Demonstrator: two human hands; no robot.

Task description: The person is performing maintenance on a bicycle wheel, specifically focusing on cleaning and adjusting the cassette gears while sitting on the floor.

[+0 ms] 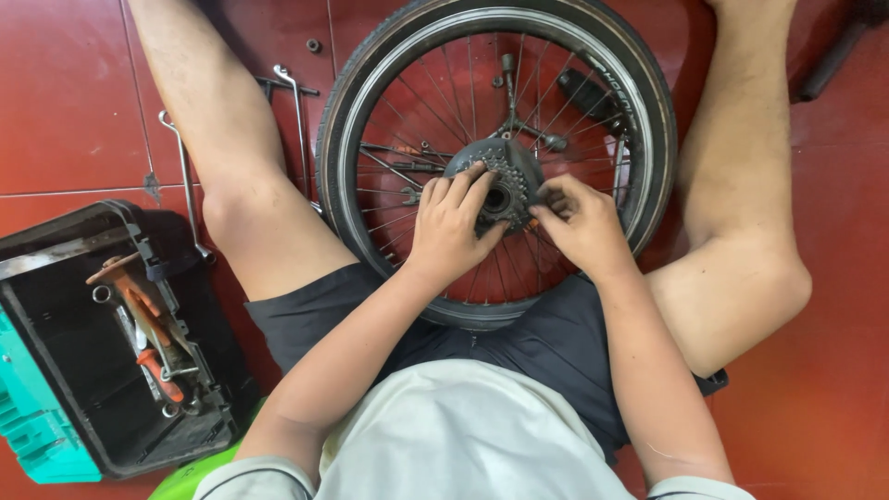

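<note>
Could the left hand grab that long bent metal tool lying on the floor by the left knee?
Probably yes. The left hand is on the gear cluster of the wheel. The bent tool lies uncovered on the red floor, but the left leg lies between, so the arm must reach over it.

At the lower left of the frame sits an open black toolbox (pixel 56 370) with a teal lid edge (pixel 32 435) along its left side. Inside it lie an orange-handled tool (pixel 153 366), a ring spanner (pixel 104 294) and other metal pieces too jumbled to tell apart. On the red tiled floor (pixel 65 102) in the upper left, a long bent metal bar (pixel 185 181) lies just beside the toolbox's upper right corner. Further up, a second long metal wrench (pixel 298 120) lies on the tiles, and a small nut (pixel 314 44) rests near the top edge. A bright green object (pixel 190 477) peeks in at the bottom edge.
</note>
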